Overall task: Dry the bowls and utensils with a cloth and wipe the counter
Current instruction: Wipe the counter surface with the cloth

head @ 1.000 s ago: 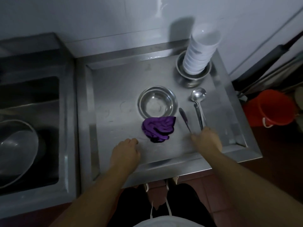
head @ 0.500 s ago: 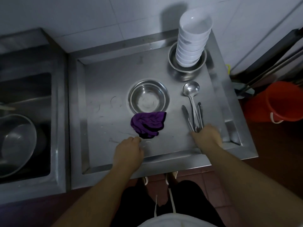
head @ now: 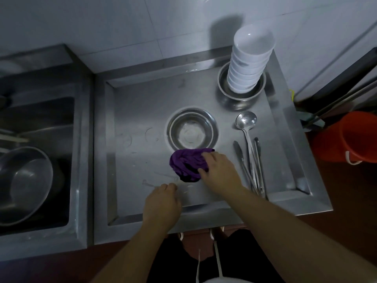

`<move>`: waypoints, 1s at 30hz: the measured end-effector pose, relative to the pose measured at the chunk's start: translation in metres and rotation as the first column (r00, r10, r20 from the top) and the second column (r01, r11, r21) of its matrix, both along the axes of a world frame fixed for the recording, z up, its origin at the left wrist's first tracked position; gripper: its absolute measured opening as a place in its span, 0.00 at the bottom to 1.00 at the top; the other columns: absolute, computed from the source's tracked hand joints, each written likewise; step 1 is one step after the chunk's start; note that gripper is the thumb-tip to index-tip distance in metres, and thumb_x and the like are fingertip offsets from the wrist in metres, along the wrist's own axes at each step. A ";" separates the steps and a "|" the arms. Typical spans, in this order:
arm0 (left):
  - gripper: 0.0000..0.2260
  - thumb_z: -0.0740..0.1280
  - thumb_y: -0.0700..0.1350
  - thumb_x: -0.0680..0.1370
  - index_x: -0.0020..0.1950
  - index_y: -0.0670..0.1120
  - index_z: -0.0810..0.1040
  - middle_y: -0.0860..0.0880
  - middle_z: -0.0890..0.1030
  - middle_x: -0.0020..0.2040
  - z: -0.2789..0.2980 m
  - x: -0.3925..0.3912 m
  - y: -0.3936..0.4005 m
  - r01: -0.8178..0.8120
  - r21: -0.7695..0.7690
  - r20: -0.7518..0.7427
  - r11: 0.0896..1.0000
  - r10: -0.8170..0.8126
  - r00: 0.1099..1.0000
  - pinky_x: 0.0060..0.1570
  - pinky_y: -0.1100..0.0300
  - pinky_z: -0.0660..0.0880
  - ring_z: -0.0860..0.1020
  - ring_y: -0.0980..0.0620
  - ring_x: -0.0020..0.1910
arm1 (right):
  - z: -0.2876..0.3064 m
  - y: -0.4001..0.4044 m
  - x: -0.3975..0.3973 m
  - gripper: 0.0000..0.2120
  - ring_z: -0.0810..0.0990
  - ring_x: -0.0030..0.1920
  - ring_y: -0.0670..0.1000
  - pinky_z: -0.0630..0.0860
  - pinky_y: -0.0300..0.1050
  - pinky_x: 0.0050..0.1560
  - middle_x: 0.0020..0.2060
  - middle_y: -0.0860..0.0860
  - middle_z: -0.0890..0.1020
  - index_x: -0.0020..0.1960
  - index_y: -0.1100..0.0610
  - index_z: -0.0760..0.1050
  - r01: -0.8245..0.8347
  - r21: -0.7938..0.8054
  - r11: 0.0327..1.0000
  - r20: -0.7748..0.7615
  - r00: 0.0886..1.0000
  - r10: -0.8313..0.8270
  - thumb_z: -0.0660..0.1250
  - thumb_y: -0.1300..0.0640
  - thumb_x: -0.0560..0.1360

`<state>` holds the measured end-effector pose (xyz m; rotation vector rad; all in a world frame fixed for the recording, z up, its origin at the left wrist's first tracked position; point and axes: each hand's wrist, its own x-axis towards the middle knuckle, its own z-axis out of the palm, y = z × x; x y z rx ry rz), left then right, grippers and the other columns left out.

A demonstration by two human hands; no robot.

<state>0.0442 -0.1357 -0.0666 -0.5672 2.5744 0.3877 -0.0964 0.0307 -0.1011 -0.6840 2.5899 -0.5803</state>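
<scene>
Leaving the utensils, the right hand [head: 221, 172] is now lying on the purple cloth [head: 186, 165], while the left hand [head: 161, 203] is hardly shifting from its place at the near edge.

Under both hands the steel counter [head: 138, 111] is spreading out as a shallow tray with streaks of water on it. Beyond the right hand, far off toward the wall, a stack of white bowls [head: 248, 64] is standing in a wide steel basin [head: 240, 97]. Straight beyond the cloth, touching its far edge, a small steel bowl [head: 192, 129] is sitting upright. Just right of the right hand a ladle [head: 245, 121] and tongs [head: 258, 160] are lying side by side, their long axes running away from the person, handles toward the near edge.

The cloth is lying bunched between the hands, closer to the right. The right hand's fingers are curling over its right side, thumb on its near edge, gripping it. The left hand is holding nothing, fingers loosely curled, knuckles resting on the counter just nearer and left of the cloth.

The cloth probably has to be lifted next; the steel bowl lies directly past it, nearer the right hand.
</scene>
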 end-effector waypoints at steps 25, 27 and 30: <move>0.14 0.64 0.48 0.83 0.66 0.45 0.79 0.45 0.81 0.60 -0.034 0.029 -0.168 -0.014 0.068 -0.055 0.998 0.017 0.998 0.60 0.47 0.76 0.78 0.44 0.59 | -0.076 -0.109 0.129 0.32 0.49 0.84 0.62 0.48 0.62 0.82 0.85 0.54 0.53 0.86 0.51 0.51 0.496 0.179 0.849 0.095 0.851 -0.517 0.58 0.48 0.86; 0.13 0.65 0.46 0.83 0.64 0.45 0.80 0.45 0.81 0.58 -0.030 0.031 -0.178 -0.039 0.080 -0.098 0.996 0.047 0.994 0.60 0.47 0.76 0.78 0.44 0.58 | -0.075 -0.145 0.160 0.32 0.53 0.84 0.64 0.53 0.65 0.80 0.85 0.55 0.57 0.85 0.52 0.55 0.254 0.141 0.957 0.069 0.962 -0.266 0.60 0.48 0.85; 0.12 0.66 0.45 0.82 0.63 0.45 0.81 0.46 0.82 0.57 -0.023 0.035 -0.193 -0.076 0.061 -0.154 0.995 0.085 0.984 0.61 0.49 0.76 0.78 0.45 0.58 | -0.080 -0.175 0.171 0.30 0.53 0.84 0.61 0.54 0.63 0.82 0.84 0.50 0.58 0.85 0.49 0.56 -0.383 -0.017 0.924 0.030 0.923 0.383 0.58 0.45 0.86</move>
